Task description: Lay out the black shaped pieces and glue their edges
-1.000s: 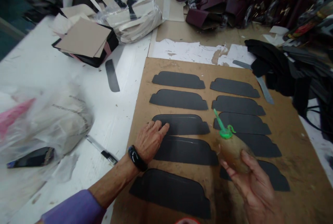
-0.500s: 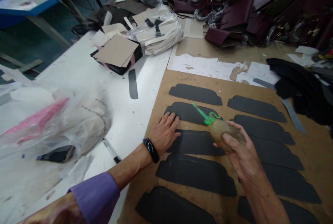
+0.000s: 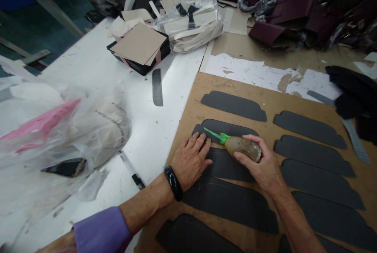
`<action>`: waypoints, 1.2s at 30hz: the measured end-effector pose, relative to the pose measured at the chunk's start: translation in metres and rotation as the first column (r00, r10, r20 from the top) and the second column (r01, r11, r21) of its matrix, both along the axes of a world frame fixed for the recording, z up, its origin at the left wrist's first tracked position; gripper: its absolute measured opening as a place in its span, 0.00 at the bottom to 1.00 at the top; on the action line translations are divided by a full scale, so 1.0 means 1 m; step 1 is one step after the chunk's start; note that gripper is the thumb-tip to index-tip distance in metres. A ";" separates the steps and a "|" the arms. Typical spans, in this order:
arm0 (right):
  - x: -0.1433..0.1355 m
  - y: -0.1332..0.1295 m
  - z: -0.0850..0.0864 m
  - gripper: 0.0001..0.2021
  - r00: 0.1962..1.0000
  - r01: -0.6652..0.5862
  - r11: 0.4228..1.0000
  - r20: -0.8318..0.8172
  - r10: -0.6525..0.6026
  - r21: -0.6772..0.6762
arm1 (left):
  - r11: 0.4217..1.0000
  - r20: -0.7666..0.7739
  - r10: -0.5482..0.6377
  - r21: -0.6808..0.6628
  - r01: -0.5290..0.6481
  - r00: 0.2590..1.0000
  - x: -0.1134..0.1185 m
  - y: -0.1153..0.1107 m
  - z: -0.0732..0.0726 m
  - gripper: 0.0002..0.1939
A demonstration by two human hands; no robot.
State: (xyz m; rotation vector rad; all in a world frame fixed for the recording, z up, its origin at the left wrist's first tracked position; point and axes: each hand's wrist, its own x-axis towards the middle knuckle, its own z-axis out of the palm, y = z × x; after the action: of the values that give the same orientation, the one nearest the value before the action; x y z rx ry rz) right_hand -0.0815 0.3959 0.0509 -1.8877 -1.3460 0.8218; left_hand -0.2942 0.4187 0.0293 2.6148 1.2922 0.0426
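My right hand (image 3: 262, 166) is wrapped round a squeeze bottle (image 3: 240, 147) with a dull beige body and a thin green nozzle (image 3: 213, 133). The nozzle tip points left, over a dark grey cut panel (image 3: 232, 127). Flat on the left end of that panel rest the fingers of my left hand (image 3: 191, 161), slightly spread and holding nothing. Below it, a second grey panel (image 3: 226, 164) is partly covered by both hands. Several more such panels lie in two columns on the brown board (image 3: 188, 115).
At left, clear plastic bags (image 3: 97, 127) and a pen (image 3: 132, 172) lie on the white table. Farther back sit a cardboard-topped stack (image 3: 140, 45) and a plastic-wrapped bundle (image 3: 194, 29). Maroon bags (image 3: 291, 13) are heaped at the back right, black cloth (image 3: 353, 92) at the right edge.
The bottle has moved left and tipped lower, bringing its nozzle close to the panel by my left fingers. My left hand stays on the same panel. The view has shifted slightly.
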 end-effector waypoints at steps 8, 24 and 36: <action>0.001 0.004 -0.005 0.22 0.999 -0.036 0.999 0.035 0.035 0.016 | 1.000 0.008 0.002 -0.004 -0.002 1.000 0.000 0.000 0.000 0.26; -0.002 0.007 -0.004 0.20 0.991 0.037 0.997 0.129 -0.045 0.067 | 0.999 0.001 0.015 -0.049 -0.015 1.000 0.005 0.008 0.006 0.27; 0.018 -0.006 -0.003 0.21 0.978 0.156 0.986 0.134 -0.162 0.056 | 1.000 -0.033 -0.002 0.019 0.002 0.999 0.010 0.015 0.007 0.26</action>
State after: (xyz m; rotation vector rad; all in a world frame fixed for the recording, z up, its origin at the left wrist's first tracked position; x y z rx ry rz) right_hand -0.0631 0.3902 0.0474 -2.0171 -1.2633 0.5849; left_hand -0.2844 0.4332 0.0365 2.6437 1.3065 0.0114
